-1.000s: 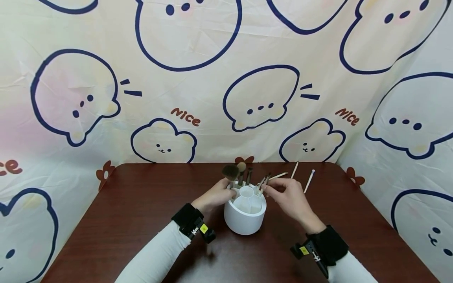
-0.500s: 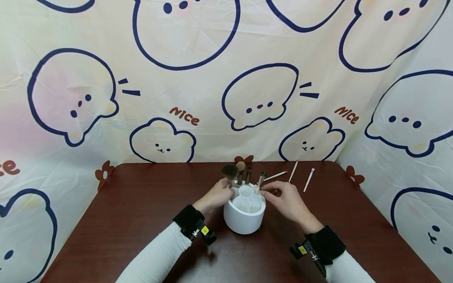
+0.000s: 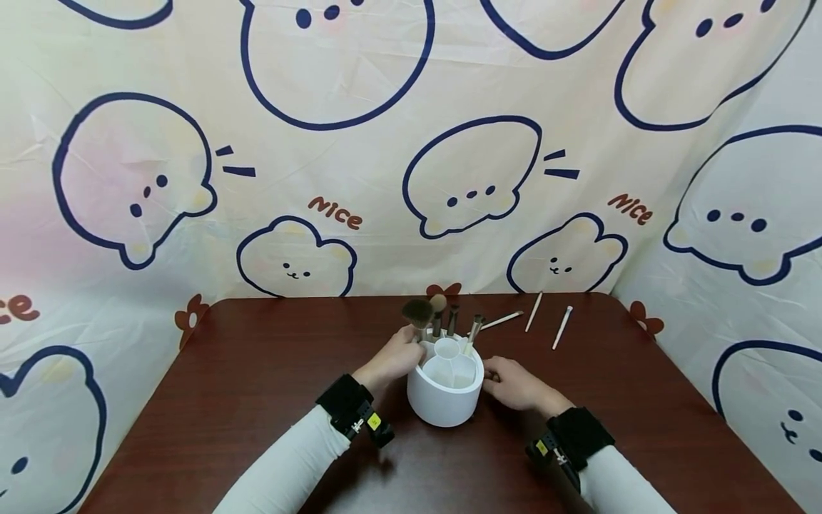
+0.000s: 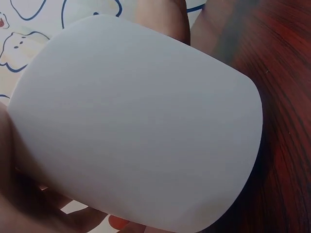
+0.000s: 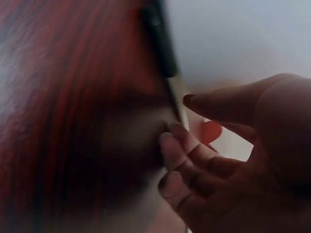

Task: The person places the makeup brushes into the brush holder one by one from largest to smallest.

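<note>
A white round makeup brush holder (image 3: 444, 404) with several compartments stands on the table. My left hand (image 3: 393, 355) grips its left side; in the left wrist view the holder's smooth wall (image 4: 141, 126) hides part of that hand. Several makeup brushes stand in the rear compartments, among them a wide dark-haired brush (image 3: 418, 312) by my left hand. Thin brushes (image 3: 474, 332) lean at the right rear. My right hand (image 3: 517, 383) is low beside the holder's right wall. In the right wrist view its thumb and fingers (image 5: 206, 160) are apart, with nothing between them.
Three slim pale-handled brushes lie loose at the back right of the brown table (image 3: 295, 335): one beside the holder (image 3: 503, 320), another near the back edge (image 3: 534, 312), the third farther right (image 3: 562, 328). A patterned cloth (image 3: 385, 264) hangs behind the table.
My right hand has let go of a thin brush, which now leans in the right rear compartment, and has dropped down beside the holder. My left hand has kept its grip.
</note>
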